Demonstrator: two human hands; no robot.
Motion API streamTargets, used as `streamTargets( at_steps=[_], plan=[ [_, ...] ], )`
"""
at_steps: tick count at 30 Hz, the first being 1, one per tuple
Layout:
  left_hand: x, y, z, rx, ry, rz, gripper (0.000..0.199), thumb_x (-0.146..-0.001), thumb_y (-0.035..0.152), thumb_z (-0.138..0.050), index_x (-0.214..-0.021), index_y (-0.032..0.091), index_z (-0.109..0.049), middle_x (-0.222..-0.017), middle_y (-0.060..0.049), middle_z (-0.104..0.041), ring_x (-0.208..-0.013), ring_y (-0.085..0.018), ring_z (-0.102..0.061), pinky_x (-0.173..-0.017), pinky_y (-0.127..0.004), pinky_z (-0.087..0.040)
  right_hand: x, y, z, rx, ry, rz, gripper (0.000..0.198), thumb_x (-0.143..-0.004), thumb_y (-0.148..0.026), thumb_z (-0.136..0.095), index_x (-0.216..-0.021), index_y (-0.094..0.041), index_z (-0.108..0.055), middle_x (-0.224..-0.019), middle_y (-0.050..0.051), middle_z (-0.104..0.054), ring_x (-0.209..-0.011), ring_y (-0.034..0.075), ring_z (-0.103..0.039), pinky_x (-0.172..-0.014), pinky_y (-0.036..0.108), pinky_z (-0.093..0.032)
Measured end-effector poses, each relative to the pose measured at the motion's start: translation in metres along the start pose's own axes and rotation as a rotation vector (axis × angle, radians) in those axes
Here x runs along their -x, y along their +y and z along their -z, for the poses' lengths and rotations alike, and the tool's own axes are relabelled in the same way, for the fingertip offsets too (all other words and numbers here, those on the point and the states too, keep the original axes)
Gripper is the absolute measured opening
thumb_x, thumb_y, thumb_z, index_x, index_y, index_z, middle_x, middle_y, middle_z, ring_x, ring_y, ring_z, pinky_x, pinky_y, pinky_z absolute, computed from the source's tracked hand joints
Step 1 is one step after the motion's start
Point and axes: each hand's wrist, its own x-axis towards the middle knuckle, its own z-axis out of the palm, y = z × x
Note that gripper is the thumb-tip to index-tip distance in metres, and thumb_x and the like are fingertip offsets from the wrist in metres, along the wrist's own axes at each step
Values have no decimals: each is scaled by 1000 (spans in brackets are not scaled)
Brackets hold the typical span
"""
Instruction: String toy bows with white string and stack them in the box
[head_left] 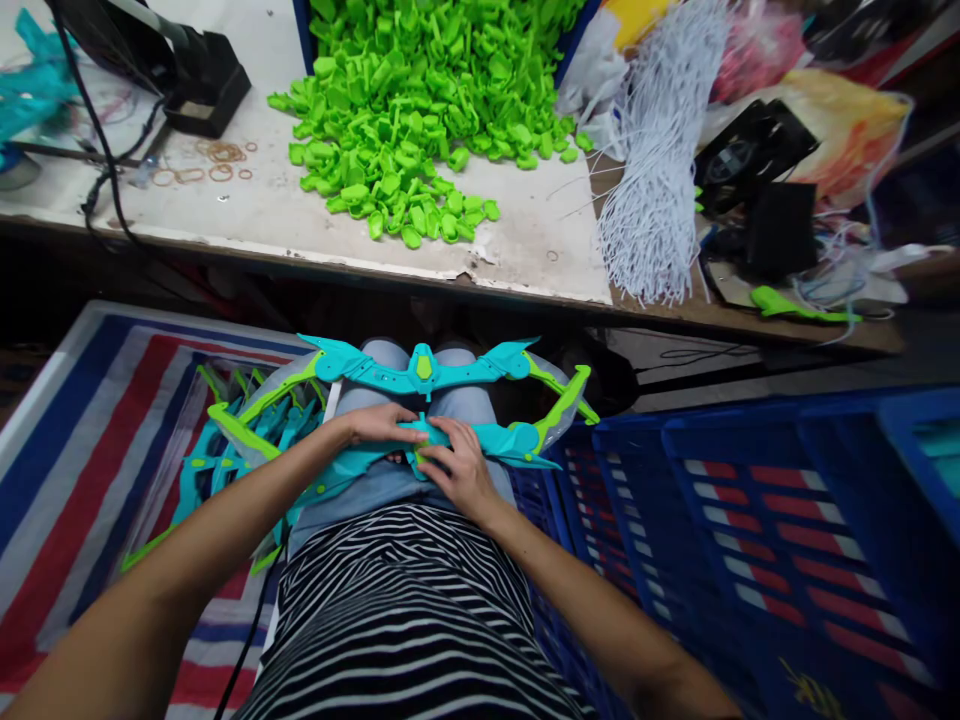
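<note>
Two turquoise toy bows with lime green tips lie across my lap, their middles facing each other. The farther toy bow (382, 375) has a green inset at its centre. Both my hands are on the nearer toy bow (510, 440). My left hand (382, 424) is closed around its middle, thumb on top and fingertips underneath. My right hand (459, 468) grips the same middle from the right, fingers bent over a small green piece that is partly covered. At the sides, the green tips bend toward each other with clear film near them; whether they join I cannot tell.
Ahead, a worktable (525, 235) holds a heap of small green plastic parts (427, 110), a bundle of white cords (656, 160) and rubber bands (219, 152). More toy bows (225, 460) lie on striped sheeting (67, 530) at left. Blue plastic crates (675, 440) stand at right.
</note>
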Motion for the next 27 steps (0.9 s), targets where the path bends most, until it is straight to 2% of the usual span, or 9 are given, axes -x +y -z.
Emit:
streamTargets(
  at_steps=[5,8,13,17,19,22,25,27],
  plan=[
    [-3,1,-4,-206,134,-2,52,-55,58,-74,-76,13,-60,-60,3,-55,-53,-12,-50,-48,-22,-37,-5,5,-3,-44,-85,-227,57,-79,-45,-66,-126,-17,-51,-117,13,-62,-109,27,-54,-96,46,-40],
    [-6,-2,-5,-224,173,-15,51,-58,58,-71,-76,12,-61,-61,2,-55,-54,-13,-50,-48,-23,-37,-9,9,-3,-15,-173,-254,67,-77,-48,-67,-133,-19,-46,-118,12,-62,-108,28,-54,-94,47,-39],
    [1,-4,-9,-373,195,-170,47,-65,55,-67,-83,11,-65,-64,1,-59,-58,-14,-50,-52,-23,-38,-12,7,5,43,-253,-182,70,-73,-55,-68,-129,-16,-50,-112,14,-64,-103,29,-56,-89,45,-40],
    [22,-7,-28,-651,342,-262,45,-77,50,-60,-100,12,-67,-78,-4,-65,-69,-18,-58,-63,-26,-45,-16,-2,32,61,-309,-89,52,-82,-45,-63,-125,-18,-54,-109,12,-64,-99,25,-56,-86,42,-42],
    [34,-15,-38,-803,481,-353,43,-83,44,-56,-117,17,-62,-93,-7,-66,-79,-20,-61,-70,-28,-48,-24,-1,53,-11,-249,-48,36,-86,-39,-59,-116,-20,-60,-105,9,-66,-98,22,-57,-85,38,-44],
    [43,-35,-43,-1061,694,-510,42,-88,26,-49,-130,29,-55,-111,-10,-61,-93,-22,-62,-78,-31,-51,-48,18,88,-53,-2,-91,23,-91,-34,-51,-102,-20,-66,-97,7,-69,-94,20,-60,-84,34,-46],
    [38,-55,-42,-1269,861,-617,52,-85,8,-46,-127,37,-57,-126,-11,-54,-110,-25,-56,-89,-38,-49,-88,60,125,113,245,-313,26,-92,-27,-45,-96,-19,-68,-95,8,-70,-92,20,-62,-83,33,-47],
    [32,-61,-44,-1338,912,-623,54,-82,7,-51,-127,37,-57,-137,-12,-47,-121,-30,-50,-92,-44,-48,-119,95,149,286,299,-529,27,-89,-25,-44,-97,-17,-70,-98,10,-69,-93,23,-63,-83,34,-48]
  ],
)
